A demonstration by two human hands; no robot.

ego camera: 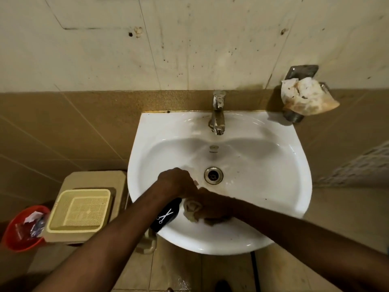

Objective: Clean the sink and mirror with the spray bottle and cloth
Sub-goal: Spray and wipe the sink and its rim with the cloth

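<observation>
both forearms come in from the bottom edge and meet over the front of the white sink (273,144). right hand (212,207) is curled round a bunched, pale cloth (190,208), pressing it against the inner front wall of the basin, just short of the drain (213,175). left hand (177,182) sits beside it, fingers curled downward (what it grips is hidden under the hand, cannot tell for sure). a dark spray bottle (166,216) with a white scissors mark lies under the left wrist, leaning on the sink's front-left rim; its top end is hidden by the hand. metal tap (217,112) stands at the back centre of the sink. a crumpled paper (307,95) rests on a wall-mounted metal holder right of the tap. left of the sink, a cream basket (82,209) sits on a beige stool, with a red bin (23,228) of scraps just beside it on the floor.
</observation>
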